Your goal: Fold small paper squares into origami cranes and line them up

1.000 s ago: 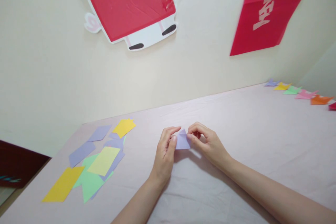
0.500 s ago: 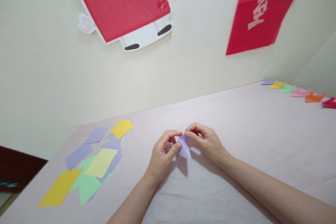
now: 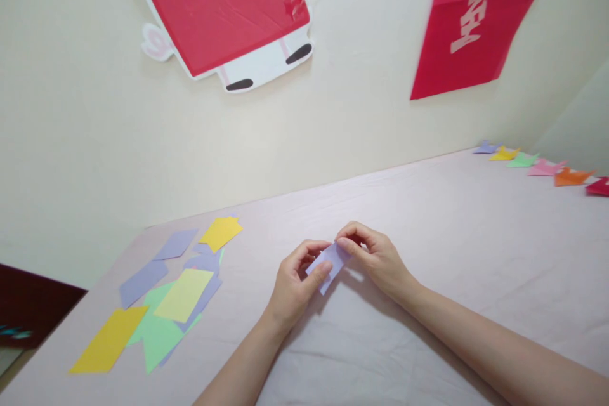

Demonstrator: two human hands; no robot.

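A small piece of lilac paper point(image 3: 337, 259) is held between both hands, just above the pale cloth-covered table. My left hand point(image 3: 299, 276) pinches its left part, thumb on the near face and fingers behind. At the upper right corner, my right hand point(image 3: 373, 254) grips the paper between thumb and fingertips. The paper shows as a narrow, tilted rectangle; its back and any folds there are hidden by my fingers.
On the table's left lie loose sheets: yellow point(image 3: 110, 339), green point(image 3: 162, 336), pale yellow point(image 3: 184, 295) and lilac point(image 3: 143, 282). Several folded paper pieces point(image 3: 545, 167) in different colours line the far right. Behind rises a wall with red decorations point(image 3: 223, 6).
The lilac paper has turned from a pointed, winged shape to a flatter rectangle reaching further left. My left hand has shifted slightly; my right hand stays nearly in place.
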